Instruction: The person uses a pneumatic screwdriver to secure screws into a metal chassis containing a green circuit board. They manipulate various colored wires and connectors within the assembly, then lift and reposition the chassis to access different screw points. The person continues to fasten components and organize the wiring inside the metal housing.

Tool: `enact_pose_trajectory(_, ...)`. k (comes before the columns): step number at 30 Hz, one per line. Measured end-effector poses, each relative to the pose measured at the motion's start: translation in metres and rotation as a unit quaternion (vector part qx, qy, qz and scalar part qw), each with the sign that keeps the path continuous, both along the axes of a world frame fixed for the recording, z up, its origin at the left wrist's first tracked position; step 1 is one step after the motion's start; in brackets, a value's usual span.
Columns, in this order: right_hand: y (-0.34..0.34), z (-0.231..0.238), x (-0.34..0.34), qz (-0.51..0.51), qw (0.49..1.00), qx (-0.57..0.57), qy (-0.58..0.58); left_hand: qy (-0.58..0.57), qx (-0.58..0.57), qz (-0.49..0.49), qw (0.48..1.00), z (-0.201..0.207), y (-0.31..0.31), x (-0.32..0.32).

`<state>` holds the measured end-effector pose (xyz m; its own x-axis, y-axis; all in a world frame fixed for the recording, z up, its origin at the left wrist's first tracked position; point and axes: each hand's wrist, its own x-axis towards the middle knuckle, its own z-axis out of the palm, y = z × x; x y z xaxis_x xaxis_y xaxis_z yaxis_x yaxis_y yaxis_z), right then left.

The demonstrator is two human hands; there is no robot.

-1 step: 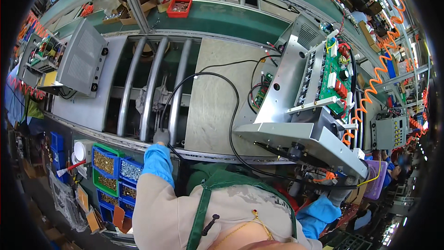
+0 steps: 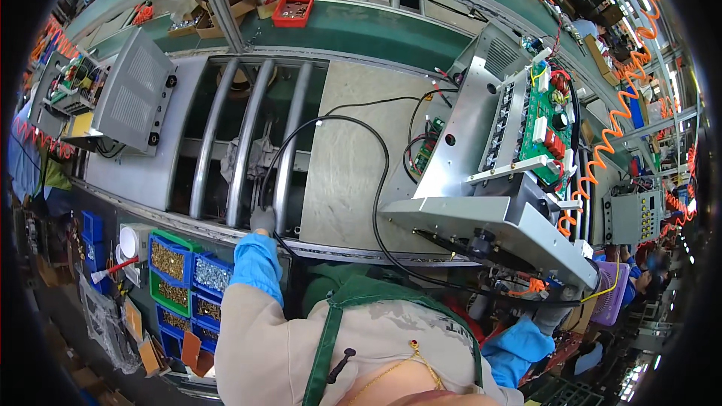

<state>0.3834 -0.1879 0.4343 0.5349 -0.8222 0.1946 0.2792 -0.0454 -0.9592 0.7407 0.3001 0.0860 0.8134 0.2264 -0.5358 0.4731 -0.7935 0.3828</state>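
Observation:
A long black cable (image 2: 383, 152) loops over a flat metal plate and hangs past the front rail. My left hand (image 2: 262, 219), in a grey glove, is closed around the cable beside the rollers at the front rail. Low on the right, my right hand (image 2: 553, 317), also gloved, is at the cable's other stretch, near a thin yellow wire (image 2: 604, 292); its fingers are hidden. Behind it stands an opened grey metal housing (image 2: 459, 214) with a green circuit board (image 2: 537, 131) exposed. Blue sleeve covers wrap both my forearms.
Metal rollers (image 2: 244, 143) lie left of the metal plate (image 2: 338, 203). Another grey housing (image 2: 135, 94) stands far left. Blue and green bins (image 2: 171, 263) of small fasteners sit by my left arm. A red tray (image 2: 292, 10) lies at the back; an orange coiled hose (image 2: 602, 143) hangs right.

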Motion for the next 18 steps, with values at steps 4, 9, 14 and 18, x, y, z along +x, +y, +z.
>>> enact_pose_trajectory(4, -0.016, -0.009, -0.012, -0.027, 0.996, -0.082, 0.036, -0.092, -0.147, 0.082, 0.981, -0.012, -0.018, -0.025)
enact_pose_trajectory(9, -0.041, -0.02, -0.019, -0.009, 0.982, -0.173, 0.073, -0.166, -0.201, 0.059, 0.964, 0.058, -0.048, -0.12)
enact_pose_trajectory(14, -0.059, -0.021, -0.022, 0.018, 0.961, -0.257, 0.099, -0.094, -0.215, 0.081, 0.969, 0.1, -0.079, -0.219)
enact_pose_trajectory(18, -0.051, 0.001, -0.007, 0.064, 0.946, -0.29, 0.13, 0.158, 0.088, -0.28, 0.943, 0.151, -0.094, -0.24)
